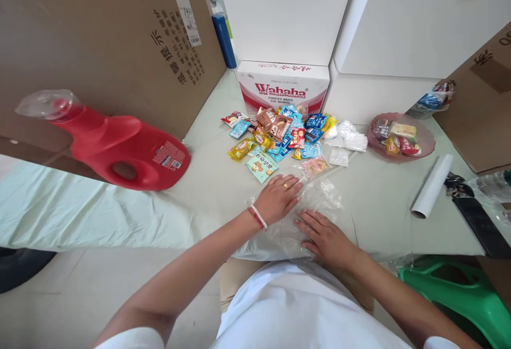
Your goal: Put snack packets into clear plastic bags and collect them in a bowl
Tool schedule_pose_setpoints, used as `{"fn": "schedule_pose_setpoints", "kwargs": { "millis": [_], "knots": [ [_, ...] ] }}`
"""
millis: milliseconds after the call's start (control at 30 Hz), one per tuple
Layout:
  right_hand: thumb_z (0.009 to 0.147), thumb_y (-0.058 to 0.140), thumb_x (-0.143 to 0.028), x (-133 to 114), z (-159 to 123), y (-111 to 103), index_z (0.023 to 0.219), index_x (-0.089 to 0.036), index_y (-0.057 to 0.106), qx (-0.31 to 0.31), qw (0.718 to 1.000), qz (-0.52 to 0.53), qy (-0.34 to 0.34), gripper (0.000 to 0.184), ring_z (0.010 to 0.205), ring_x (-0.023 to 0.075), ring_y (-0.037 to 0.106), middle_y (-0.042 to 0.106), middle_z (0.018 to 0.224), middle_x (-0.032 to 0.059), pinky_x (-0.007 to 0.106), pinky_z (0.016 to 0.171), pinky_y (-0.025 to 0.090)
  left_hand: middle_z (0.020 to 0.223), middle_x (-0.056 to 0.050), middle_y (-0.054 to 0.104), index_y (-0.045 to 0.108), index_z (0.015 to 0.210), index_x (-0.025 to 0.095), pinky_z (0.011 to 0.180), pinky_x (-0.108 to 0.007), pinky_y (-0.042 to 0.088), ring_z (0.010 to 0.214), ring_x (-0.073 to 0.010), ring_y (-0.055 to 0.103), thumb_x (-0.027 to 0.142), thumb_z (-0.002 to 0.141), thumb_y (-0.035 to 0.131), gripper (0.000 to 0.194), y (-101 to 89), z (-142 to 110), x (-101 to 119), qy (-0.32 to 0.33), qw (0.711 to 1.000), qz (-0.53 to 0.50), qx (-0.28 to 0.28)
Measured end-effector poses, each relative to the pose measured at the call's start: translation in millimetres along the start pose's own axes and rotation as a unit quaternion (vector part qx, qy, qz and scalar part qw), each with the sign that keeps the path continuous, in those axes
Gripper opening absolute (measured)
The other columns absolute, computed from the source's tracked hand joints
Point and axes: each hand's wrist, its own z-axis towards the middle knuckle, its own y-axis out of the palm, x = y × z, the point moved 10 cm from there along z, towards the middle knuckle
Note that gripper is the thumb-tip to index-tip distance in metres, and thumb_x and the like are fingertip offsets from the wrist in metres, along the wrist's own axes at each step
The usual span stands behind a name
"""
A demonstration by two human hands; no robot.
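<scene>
A clear plastic bag (pixel 319 200) lies flat on the pale green tablecloth (pixel 207 184) at the near edge. My left hand (pixel 277 196) rests palm down on the bag's left part, fingers stretched out, a ring on one finger and a bead bracelet at the wrist. My right hand (pixel 325 234) lies flat on the bag's near part, fingers pointing left. Just beyond the hands is a heap of several small snack packets (pixel 281 133) in blue, yellow, brown and red wrappers.
A red detergent jug (pixel 120 149) lies on its side at left against a big cardboard sheet (pixel 104 35). A Wahaha box (pixel 283 87) stands behind the snacks. A pink bowl (pixel 427 141) of snacks, a white roll (pixel 432 185) and a green stool (pixel 459 290) are at right.
</scene>
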Motion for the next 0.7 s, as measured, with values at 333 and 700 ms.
{"fn": "schedule_pose_setpoints", "kwargs": {
  "millis": [333,700],
  "knots": [
    [0.103,0.043,-0.036,158,-28,-114,0.130,-0.018,0.065,0.007,0.977,-0.085,0.194,0.040,0.115,0.0302,0.062,0.069,0.125,0.0155,0.048,0.097,0.054,0.167,-0.020,0.027,0.030,0.161,0.018,0.124,-0.065,0.004,0.155,-0.0336,0.027,0.057,0.100,0.041,0.073,49.6,-37,-40,-0.157,0.982,0.103,-0.009],
    [0.082,0.074,-0.040,229,209,-115,0.118,-0.012,0.069,-0.085,0.912,-0.175,0.362,0.046,0.112,0.0350,0.063,0.062,0.128,0.0239,0.041,0.088,0.053,0.166,-0.016,0.029,0.036,0.158,0.014,0.127,-0.061,0.003,0.156,-0.0308,0.026,0.060,0.099,0.038,0.075,47.6,-34,-42,-0.181,0.981,0.074,-0.019]
  ]
}}
